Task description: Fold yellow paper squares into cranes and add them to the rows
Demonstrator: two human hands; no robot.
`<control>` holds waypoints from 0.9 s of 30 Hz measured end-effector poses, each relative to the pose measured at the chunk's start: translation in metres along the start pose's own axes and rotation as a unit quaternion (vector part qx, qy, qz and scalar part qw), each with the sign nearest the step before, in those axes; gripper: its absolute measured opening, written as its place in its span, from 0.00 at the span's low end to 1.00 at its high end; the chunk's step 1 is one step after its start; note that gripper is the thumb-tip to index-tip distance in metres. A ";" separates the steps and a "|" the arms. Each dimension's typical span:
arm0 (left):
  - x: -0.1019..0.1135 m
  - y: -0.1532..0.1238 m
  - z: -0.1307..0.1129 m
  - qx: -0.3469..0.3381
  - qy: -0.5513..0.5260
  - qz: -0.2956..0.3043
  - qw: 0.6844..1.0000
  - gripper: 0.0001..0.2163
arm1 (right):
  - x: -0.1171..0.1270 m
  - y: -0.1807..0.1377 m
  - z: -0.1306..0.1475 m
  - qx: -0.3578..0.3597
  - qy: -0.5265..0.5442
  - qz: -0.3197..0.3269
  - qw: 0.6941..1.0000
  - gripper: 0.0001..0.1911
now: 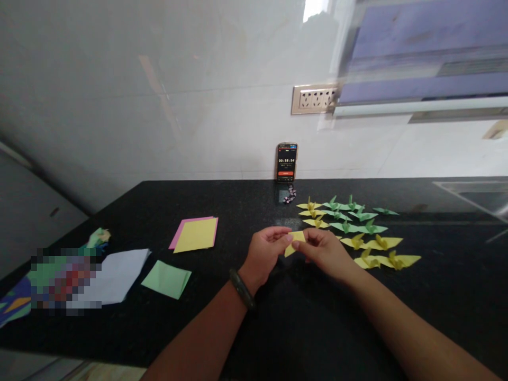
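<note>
A small folded piece of yellow origami paper (294, 244) is held up between both hands over the dark countertop. My left hand (266, 250) pinches its left side with thumb and fingers; a dark bangle circles that wrist. My right hand (322, 248) grips the paper's right edge, thumb in front. Just beyond and to the right of my right hand stand rows of folded paper cranes, green ones (346, 226) behind and yellow ones (381, 242) nearer. Some of the closest cranes are partly hidden by my right hand.
Yellow and pink paper squares (196, 235) lie left of my hands, with a creased green sheet (166, 279) nearer. White paper (123, 275) sits farther left. A phone (286, 163) showing a timer leans against the wall, a beaded string (290, 194) before it. A sink edge (472, 185) is at right.
</note>
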State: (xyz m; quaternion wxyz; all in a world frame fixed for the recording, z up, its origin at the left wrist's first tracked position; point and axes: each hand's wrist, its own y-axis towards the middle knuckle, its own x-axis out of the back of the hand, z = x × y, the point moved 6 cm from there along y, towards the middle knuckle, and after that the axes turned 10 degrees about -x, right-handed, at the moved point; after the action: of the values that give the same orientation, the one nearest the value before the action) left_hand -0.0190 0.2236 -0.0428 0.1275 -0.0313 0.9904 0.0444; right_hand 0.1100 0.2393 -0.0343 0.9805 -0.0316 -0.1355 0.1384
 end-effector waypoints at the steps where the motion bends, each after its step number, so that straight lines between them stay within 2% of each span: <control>1: 0.000 0.001 0.000 0.002 0.003 0.003 1.000 0.10 | 0.000 0.000 0.000 -0.002 -0.012 0.002 1.000 0.11; 6: 0.003 0.001 0.002 0.013 -0.005 -0.005 1.000 0.09 | 0.003 0.000 0.002 0.003 0.028 -0.038 0.999 0.11; 10: 0.000 -0.001 0.001 0.010 -0.017 0.005 1.000 0.11 | 0.001 0.000 0.001 0.004 0.058 -0.044 0.997 0.11; 18: -0.002 0.000 -0.005 -0.022 -0.020 0.023 0.999 0.10 | 0.000 -0.001 0.002 0.008 0.114 -0.002 0.993 0.15; 27: -0.006 -0.003 -0.011 -0.039 -0.008 0.046 0.998 0.08 | -0.002 0.001 -0.008 -0.002 0.172 0.009 0.985 0.11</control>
State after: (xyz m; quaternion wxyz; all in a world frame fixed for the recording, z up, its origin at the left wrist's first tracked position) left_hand -0.0153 0.2198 -0.0311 0.1322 0.0101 0.9871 0.0893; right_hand 0.1100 0.2398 -0.0430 0.9880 -0.0577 0.0355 0.1391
